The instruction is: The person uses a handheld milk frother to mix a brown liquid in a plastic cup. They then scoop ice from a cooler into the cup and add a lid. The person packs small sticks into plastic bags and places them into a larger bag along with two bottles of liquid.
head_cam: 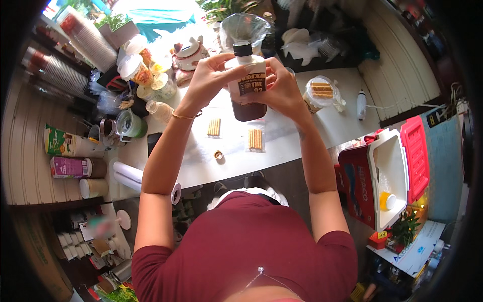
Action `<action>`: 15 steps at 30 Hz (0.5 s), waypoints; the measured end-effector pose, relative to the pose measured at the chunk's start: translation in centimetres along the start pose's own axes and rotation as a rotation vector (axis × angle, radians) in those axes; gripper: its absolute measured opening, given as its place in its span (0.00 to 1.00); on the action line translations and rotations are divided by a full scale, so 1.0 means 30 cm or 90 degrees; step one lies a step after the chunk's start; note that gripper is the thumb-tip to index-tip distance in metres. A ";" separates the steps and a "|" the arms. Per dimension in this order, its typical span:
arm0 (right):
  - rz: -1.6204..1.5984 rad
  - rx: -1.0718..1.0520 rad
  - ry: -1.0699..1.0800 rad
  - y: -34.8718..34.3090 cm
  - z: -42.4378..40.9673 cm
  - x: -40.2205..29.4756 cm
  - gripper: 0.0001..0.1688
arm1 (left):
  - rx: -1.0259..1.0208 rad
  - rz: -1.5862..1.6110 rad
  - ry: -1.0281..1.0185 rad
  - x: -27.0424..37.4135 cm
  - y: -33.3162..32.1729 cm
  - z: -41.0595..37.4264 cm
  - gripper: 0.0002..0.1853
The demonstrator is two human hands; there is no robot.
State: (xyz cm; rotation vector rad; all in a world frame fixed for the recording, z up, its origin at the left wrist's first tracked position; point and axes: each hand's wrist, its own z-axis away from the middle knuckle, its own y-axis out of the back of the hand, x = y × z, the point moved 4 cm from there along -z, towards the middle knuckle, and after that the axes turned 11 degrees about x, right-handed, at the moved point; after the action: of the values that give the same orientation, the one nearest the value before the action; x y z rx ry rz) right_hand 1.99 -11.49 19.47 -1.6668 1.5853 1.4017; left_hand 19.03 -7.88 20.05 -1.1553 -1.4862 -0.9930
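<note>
Both hands hold up a clear plastic bottle (249, 107) with a black screw cap, a printed label and dark brown liquid in its lower part. My left hand (217, 75) grips its upper left side, the thumb lying across the front. My right hand (281, 88) clasps the right side, its thumb along the label. Below the bottle, two small clear bags of stick-shaped biscuits, one on the left (214, 127) and one on the right (255, 139), lie flat on the white table (196, 166). A small round cap (218, 154) sits nearer the table's front edge.
A jar topped with biscuit sticks (322, 90) stands right of my hands. Leftward are an open bottle (158, 110), a green-bottomed measuring jug (131, 124), a dark phone-like object (154, 142) and a white roll (128, 175). An open red cooler (358, 185) stands at the right.
</note>
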 end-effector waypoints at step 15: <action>-0.157 -0.266 -0.100 0.045 0.073 0.191 0.22 | -0.221 0.083 0.100 -0.117 -0.063 0.026 0.26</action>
State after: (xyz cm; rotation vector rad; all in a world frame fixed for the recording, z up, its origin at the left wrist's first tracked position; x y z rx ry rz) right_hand -1.02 -12.63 14.09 -1.8486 1.0066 1.7633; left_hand 17.29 -8.19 16.38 -1.3652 -1.1266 -1.2525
